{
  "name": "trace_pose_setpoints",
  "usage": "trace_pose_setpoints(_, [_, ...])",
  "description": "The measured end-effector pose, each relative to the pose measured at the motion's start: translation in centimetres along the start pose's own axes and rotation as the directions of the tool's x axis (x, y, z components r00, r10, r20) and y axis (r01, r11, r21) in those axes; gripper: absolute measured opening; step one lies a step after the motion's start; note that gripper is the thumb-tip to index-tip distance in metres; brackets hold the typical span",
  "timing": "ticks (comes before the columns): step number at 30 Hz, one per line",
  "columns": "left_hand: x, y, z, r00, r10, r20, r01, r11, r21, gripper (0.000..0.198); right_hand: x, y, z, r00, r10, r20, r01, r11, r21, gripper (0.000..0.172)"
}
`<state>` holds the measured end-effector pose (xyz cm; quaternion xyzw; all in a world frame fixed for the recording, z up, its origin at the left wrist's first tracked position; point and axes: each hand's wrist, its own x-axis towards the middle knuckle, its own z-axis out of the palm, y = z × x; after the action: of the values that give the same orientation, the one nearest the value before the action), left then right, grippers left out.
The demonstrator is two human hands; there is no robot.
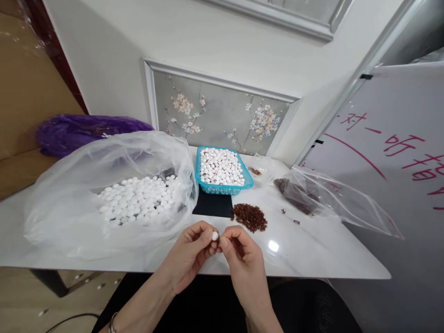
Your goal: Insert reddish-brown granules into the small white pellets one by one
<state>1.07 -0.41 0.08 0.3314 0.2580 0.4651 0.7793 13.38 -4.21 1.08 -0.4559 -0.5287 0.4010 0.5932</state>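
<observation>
Close to the table's front edge, my left hand (pixel 192 252) pinches a small white ball (pixel 215 236) between thumb and fingers. My right hand (pixel 243 259) is right beside it, thumb and forefinger pressed together at the ball's side; whatever is in that pinch is too small to make out. Just beyond my right hand lies a heap of small reddish-brown bits (pixel 250 217). A turquoise plastic basket (pixel 226 190) full of white balls stands behind the heap. Left of my hands, a large translucent plastic bag (pixel 65 199) gapes open with many loose white balls (pixel 138 201) in it.
A black flat piece (pixel 213 205) lies before the basket. At the right sit a clear zip bag (pixel 342 203) of brown bits and a small clear bag (pixel 265 166). A purple bag (pixel 86 132) rests back left. A whiteboard (pixel 391 138) stands right; white bits litter the floor.
</observation>
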Motion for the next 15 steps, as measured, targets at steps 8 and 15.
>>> trace_pose_setpoints(8, [-0.03, -0.07, 0.0, 1.0, 0.024, -0.018, -0.024, 0.999, 0.041, 0.015, -0.05, 0.05, 0.38, 0.998, -0.049, -0.037, 0.046, 0.996, -0.078, 0.015])
trace_pose_setpoints(15, [-0.1, -0.24, -0.25, 0.998, 0.054, -0.036, -0.052, 0.997, 0.058, 0.01, -0.19, 0.42, 0.31, 0.995, -0.083, -0.058, 0.073, 0.986, -0.15, 0.013])
